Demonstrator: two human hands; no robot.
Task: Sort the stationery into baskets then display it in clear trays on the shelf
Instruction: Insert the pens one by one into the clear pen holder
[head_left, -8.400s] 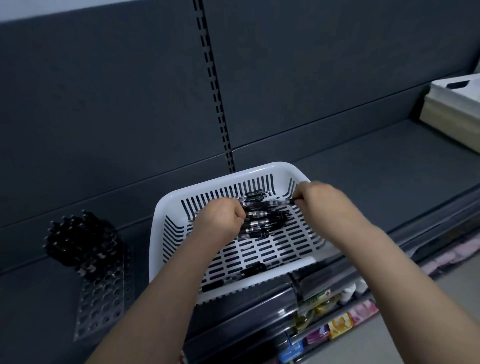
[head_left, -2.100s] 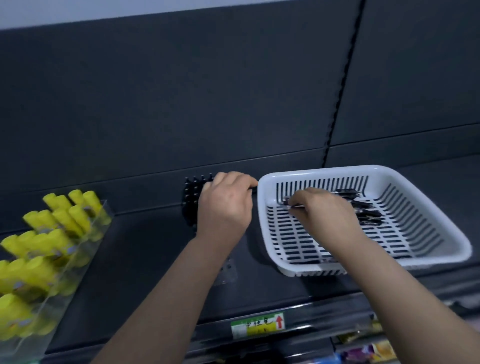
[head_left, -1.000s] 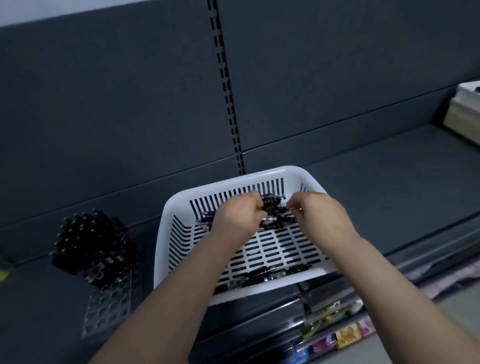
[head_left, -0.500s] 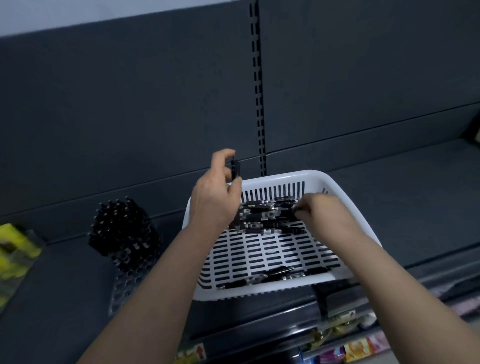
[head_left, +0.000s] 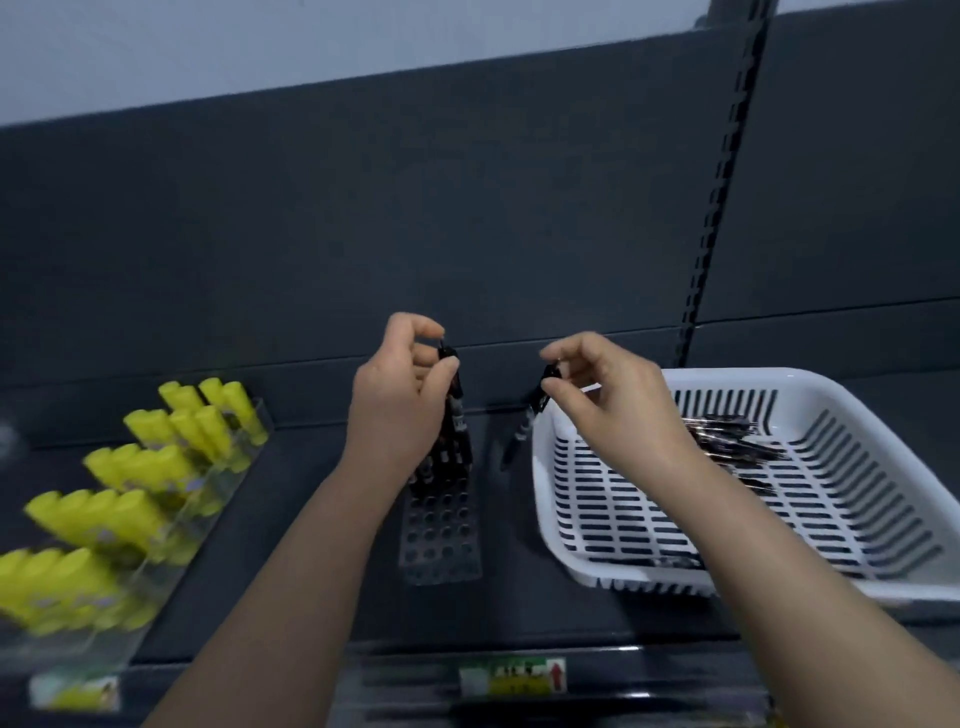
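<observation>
Black pen (head_left: 457, 410) pinched in your left hand (head_left: 397, 410), second pen (head_left: 522, 431) in your right hand (head_left: 610, 402): lower each upright into a free hole of the rack (head_left: 440, 543), centre frame.

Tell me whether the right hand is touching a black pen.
Touching: the head view shows the right hand pinching the black pen by its top end.

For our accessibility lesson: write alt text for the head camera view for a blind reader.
The left hand pinches a black pen over a clear holed tray part-filled with pens on a dark shelf; the right hand pinches a second pen beside it. A white basket at right holds more pens; yellow highlighters fill clear trays at left.
</observation>
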